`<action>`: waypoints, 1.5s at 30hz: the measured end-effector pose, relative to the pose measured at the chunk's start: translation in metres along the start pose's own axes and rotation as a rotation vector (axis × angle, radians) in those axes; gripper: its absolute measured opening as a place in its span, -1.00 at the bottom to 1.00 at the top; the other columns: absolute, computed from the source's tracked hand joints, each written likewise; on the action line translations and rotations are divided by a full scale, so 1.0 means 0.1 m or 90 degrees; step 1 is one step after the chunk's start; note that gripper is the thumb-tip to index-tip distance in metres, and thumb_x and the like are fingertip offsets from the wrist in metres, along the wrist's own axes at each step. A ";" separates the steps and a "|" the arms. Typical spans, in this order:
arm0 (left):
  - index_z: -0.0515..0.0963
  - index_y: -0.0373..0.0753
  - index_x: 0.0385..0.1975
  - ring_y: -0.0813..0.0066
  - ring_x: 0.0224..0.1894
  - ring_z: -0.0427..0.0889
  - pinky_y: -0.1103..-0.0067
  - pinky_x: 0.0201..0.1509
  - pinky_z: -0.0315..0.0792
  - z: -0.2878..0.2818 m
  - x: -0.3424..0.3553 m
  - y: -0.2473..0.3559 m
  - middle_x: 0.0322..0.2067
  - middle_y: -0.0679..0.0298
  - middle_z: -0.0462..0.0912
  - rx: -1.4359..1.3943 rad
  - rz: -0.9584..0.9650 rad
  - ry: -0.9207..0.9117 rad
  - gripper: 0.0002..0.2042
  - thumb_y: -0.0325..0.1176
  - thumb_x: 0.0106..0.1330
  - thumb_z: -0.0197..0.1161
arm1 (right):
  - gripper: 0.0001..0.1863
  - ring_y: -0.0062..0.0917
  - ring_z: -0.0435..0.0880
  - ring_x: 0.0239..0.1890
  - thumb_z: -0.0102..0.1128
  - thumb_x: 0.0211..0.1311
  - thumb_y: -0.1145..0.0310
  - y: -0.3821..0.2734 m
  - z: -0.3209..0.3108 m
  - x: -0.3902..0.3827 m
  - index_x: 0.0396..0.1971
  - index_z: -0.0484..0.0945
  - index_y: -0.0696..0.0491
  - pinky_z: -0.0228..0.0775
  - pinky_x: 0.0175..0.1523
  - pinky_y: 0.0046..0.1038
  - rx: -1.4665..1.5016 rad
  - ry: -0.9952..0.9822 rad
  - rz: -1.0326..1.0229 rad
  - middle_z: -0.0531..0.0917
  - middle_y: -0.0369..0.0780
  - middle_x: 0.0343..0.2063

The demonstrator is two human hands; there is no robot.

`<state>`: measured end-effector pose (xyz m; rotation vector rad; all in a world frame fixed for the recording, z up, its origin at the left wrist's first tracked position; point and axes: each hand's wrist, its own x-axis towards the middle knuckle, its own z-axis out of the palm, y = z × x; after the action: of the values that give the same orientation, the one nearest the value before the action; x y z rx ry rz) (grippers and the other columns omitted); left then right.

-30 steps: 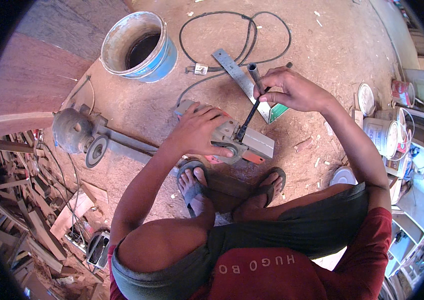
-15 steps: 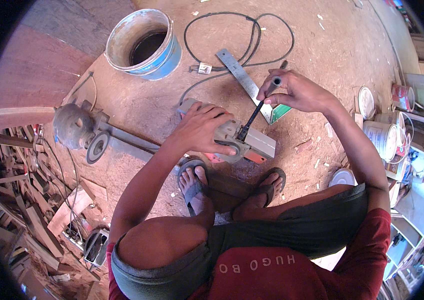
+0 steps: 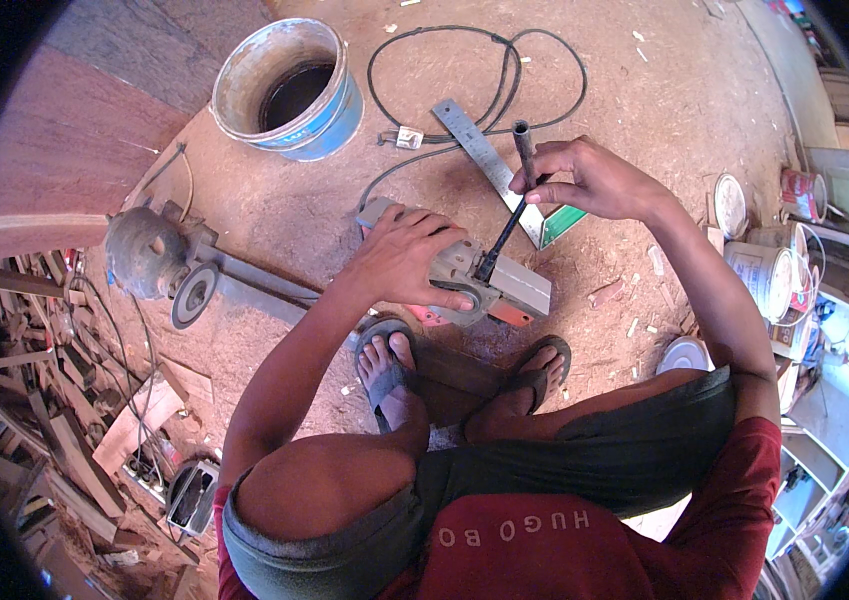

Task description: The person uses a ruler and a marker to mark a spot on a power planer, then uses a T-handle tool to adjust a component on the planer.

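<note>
Between my feet and the cord coil lies a grey and red electric planer (image 3: 522,282), slanted on the floor. My left hand (image 3: 406,250) is closed over its body, fingers spread along the top and thumb by the round side part. My right hand (image 3: 594,180) pinches a black socket wrench (image 3: 511,230) with fingers and thumb. The wrench's lower tip meets the planer near its middle; a hollow, tube-like end sticks up above my fingers. Exactly what the tip engages is too small to see. Just behind the wrench, a try square (image 3: 489,150) with a green stock rests on the floor.
A blue bucket (image 3: 332,125) with dark contents stands at the far left. A looped black cord (image 3: 374,70) lies at the back. To the left sit a bench grinder (image 3: 154,255) and piled wood scraps (image 3: 74,440). Paint pails (image 3: 759,275) line the right side.
The wrench's upper end has swung left and now points away from me. My right fingers have shifted slightly with it; my left hand and the planer stay put.
</note>
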<state>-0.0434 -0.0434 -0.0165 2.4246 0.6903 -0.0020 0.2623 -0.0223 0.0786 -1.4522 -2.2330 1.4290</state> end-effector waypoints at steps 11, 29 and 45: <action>0.55 0.01 0.26 0.15 0.35 0.46 0.13 0.43 0.14 -0.01 0.01 0.01 0.23 0.18 0.56 -0.003 0.002 -0.001 -0.05 0.49 -0.14 0.42 | -0.64 -0.38 0.79 -0.21 0.37 0.33 0.13 0.07 0.02 0.02 0.01 0.73 0.01 0.65 -0.18 -0.35 -0.080 0.022 -0.022 0.77 -0.18 -0.12; 0.57 -0.04 0.24 0.19 0.34 0.45 0.18 0.39 0.18 0.03 0.00 -0.03 0.23 0.21 0.57 0.010 0.014 0.012 -0.06 0.47 -0.13 0.42 | -0.78 -0.32 0.72 -0.07 0.28 0.41 0.26 0.21 -0.03 0.01 -0.13 0.64 0.11 0.52 0.07 -0.25 -0.087 0.101 -0.050 0.74 -0.17 -0.22; 0.55 -0.10 0.25 0.11 0.33 0.45 0.15 0.41 0.18 0.03 -0.02 -0.03 0.21 0.14 0.57 0.010 0.024 0.025 -0.01 0.53 -0.12 0.38 | -0.77 -0.28 0.72 -0.07 0.27 0.41 0.24 0.30 0.10 0.04 -0.13 0.64 0.09 0.52 0.07 -0.21 -0.113 0.044 -0.018 0.73 -0.17 -0.20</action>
<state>-0.0456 -0.0438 -0.0200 2.4587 0.6653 0.0554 0.2745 -0.0227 0.0496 -1.4896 -2.3776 1.1797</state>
